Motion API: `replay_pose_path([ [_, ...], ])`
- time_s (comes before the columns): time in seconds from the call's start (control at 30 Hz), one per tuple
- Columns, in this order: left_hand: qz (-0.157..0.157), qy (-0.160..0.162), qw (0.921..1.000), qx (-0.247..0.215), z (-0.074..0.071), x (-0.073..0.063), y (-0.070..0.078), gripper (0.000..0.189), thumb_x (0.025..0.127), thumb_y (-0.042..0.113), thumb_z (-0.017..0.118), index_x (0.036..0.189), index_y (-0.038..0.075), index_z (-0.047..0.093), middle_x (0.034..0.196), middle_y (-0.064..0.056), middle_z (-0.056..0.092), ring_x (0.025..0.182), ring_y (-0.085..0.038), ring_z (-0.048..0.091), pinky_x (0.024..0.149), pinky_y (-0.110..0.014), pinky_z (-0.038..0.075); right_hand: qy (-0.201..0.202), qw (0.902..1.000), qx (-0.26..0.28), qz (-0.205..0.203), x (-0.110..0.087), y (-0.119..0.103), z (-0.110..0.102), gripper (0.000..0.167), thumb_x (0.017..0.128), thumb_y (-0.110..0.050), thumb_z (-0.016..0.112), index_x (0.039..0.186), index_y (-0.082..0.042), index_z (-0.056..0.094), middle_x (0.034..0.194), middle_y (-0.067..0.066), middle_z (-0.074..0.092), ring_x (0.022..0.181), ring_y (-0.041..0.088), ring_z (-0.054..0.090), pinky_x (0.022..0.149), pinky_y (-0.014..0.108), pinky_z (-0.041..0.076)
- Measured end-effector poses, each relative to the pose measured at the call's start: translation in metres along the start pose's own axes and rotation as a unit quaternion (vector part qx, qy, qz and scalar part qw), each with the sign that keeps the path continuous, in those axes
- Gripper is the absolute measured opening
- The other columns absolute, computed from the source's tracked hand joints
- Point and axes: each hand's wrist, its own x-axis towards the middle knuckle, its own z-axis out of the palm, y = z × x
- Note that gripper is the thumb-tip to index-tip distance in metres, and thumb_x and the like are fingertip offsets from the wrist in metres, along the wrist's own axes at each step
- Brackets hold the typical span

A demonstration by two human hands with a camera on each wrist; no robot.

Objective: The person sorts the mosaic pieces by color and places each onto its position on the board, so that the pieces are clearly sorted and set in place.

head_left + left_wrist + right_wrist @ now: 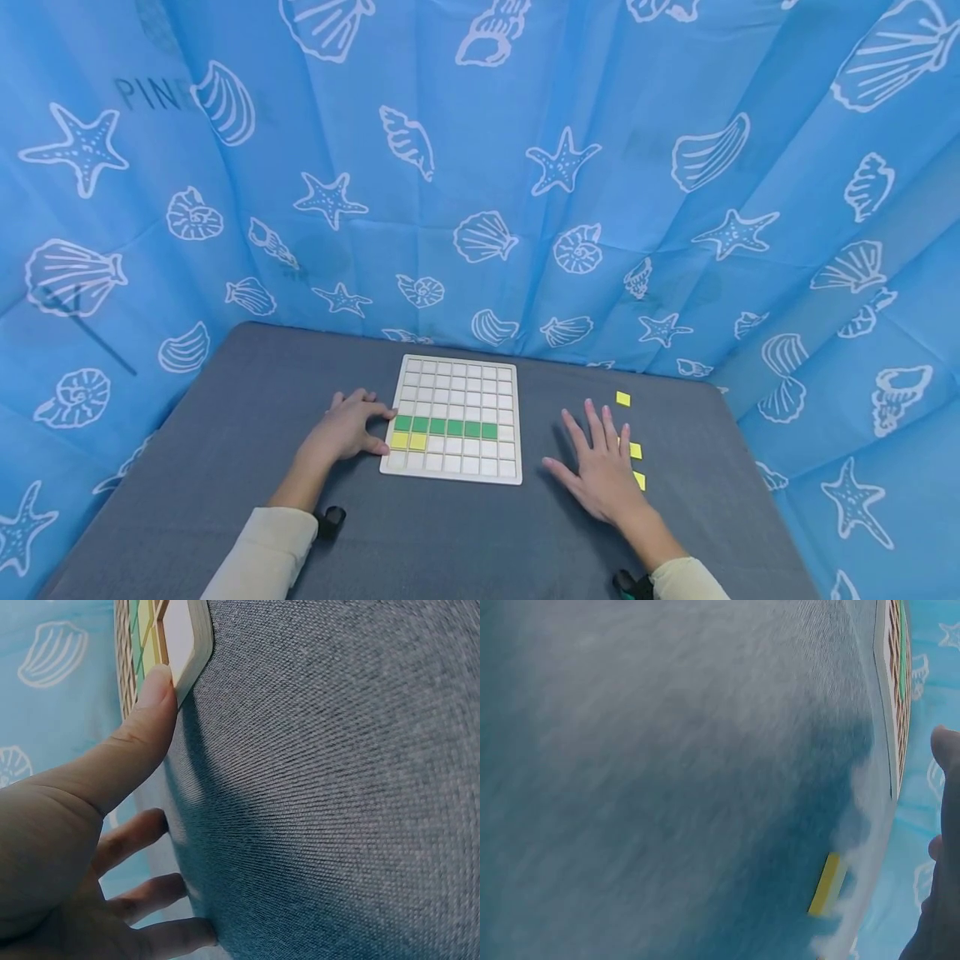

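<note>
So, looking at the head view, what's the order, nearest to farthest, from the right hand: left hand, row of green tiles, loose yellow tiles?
From the right hand:
1. Loose yellow tiles: close by, mostly on its right.
2. Row of green tiles: to its left, on the white grid board.
3. Left hand: at the board's left edge.

In the head view, the right grip (pixel 600 479) partly hid two tiles (pixel 637 451) just beside it. In the left wrist view, the top edge cut off the board (pixel 201 641) beyond the left grip (pixel 75 825). The right wrist view blurred the surface (pixel 630 787) near its grip.
</note>
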Motion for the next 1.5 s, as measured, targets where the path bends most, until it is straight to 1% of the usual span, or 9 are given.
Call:
replay_pose_path([
  [0.33,0.001,0.004,1.0,-0.004,0.0,-0.001,-0.001,0.065,0.075,0.035,0.09,0.135,0.027,0.068,0.157,-0.018,0.045,0.135,-0.043,0.038,0.103,-0.065,0.043,-0.027,0.9994,-0.01,0.018,-0.017,0.02,-0.009,0.084,0.091,-0.065,0.064,0.158,-0.019,0.039,0.167,0.022,0.024,0.153,0.05,0.018,0.116,0.076,0.011],
  [0.6,0.007,0.005,0.9999,-0.009,-0.001,-0.001,0.0,0.065,0.075,0.034,0.09,0.136,0.026,0.068,0.157,-0.018,0.044,0.137,-0.044,0.037,0.104,-0.065,0.042,-0.045,0.9988,-0.011,0.013,-0.03,0.036,-0.017,0.073,0.088,-0.051,0.075,0.149,-0.019,0.051,0.163,0.021,0.032,0.149,0.049,0.026,0.112,0.077,0.02],
  [0.73,0.005,0.004,0.9999,-0.008,-0.002,-0.001,0.001,0.065,0.075,0.034,0.09,0.136,0.026,0.067,0.158,-0.018,0.044,0.137,-0.044,0.037,0.104,-0.065,0.042,-0.055,0.9984,-0.011,0.009,-0.035,0.04,-0.019,0.061,0.089,-0.048,0.075,0.141,-0.02,0.06,0.159,0.019,0.037,0.144,0.048,0.032,0.108,0.075,0.027],
  [0.87,0.002,0.0,1.0,-0.007,-0.001,-0.001,0.002,0.065,0.075,0.034,0.09,0.136,0.026,0.067,0.158,-0.018,0.044,0.136,-0.044,0.037,0.104,-0.065,0.042,-0.044,0.9989,-0.015,-0.008,-0.038,0.042,-0.019,0.041,0.088,-0.039,0.078,0.125,-0.022,0.071,0.152,0.016,0.047,0.138,0.045,0.04,0.102,0.069,0.035],
  [0.97,-0.002,-0.001,1.0,-0.006,-0.001,0.0,0.002,0.066,0.075,0.034,0.09,0.136,0.027,0.067,0.158,-0.018,0.044,0.136,-0.043,0.037,0.104,-0.065,0.042,-0.03,0.9993,-0.014,-0.019,-0.04,0.042,-0.019,0.03,0.088,-0.032,0.08,0.115,-0.023,0.073,0.148,0.015,0.052,0.135,0.042,0.042,0.099,0.066,0.037],
  [1.13,-0.004,-0.001,1.0,-0.007,0.0,0.0,0.001,0.066,0.074,0.034,0.09,0.135,0.027,0.068,0.157,-0.018,0.044,0.136,-0.043,0.038,0.104,-0.065,0.042,-0.016,0.9995,-0.008,-0.027,-0.041,0.04,-0.019,0.02,0.087,-0.027,0.081,0.105,-0.025,0.072,0.143,0.014,0.056,0.131,0.04,0.046,0.094,0.061,0.041],
  [1.3,0.001,0.0,1.0,-0.008,0.0,0.0,0.0,0.066,0.074,0.035,0.09,0.136,0.027,0.068,0.157,-0.018,0.044,0.136,-0.043,0.037,0.104,-0.065,0.042,-0.029,0.9994,0.011,-0.013,-0.038,0.037,-0.021,0.02,0.085,-0.025,0.083,0.098,-0.025,0.067,0.137,0.01,0.061,0.125,0.037,0.05,0.089,0.054,0.041],
  [1.4,0.003,0.0,0.9999,-0.01,0.0,0.0,0.0,0.066,0.074,0.035,0.09,0.136,0.027,0.068,0.157,-0.018,0.044,0.136,-0.043,0.037,0.104,-0.065,0.042,-0.037,0.999,0.023,-0.006,-0.035,0.036,-0.022,0.023,0.084,-0.024,0.084,0.091,-0.026,0.062,0.126,0.004,0.066,0.119,0.031,0.053,0.085,0.047,0.04],
  [1.5,0.004,-0.001,0.9999,-0.009,0.0,0.001,-0.001,0.065,0.075,0.034,0.09,0.136,0.027,0.067,0.158,-0.018,0.044,0.136,-0.043,0.037,0.104,-0.065,0.042,-0.048,0.9982,0.036,0.001,-0.032,0.036,-0.022,0.026,0.085,-0.023,0.083,0.086,-0.028,0.058,0.11,-0.004,0.067,0.109,0.023,0.055,0.08,0.041,0.037],
])
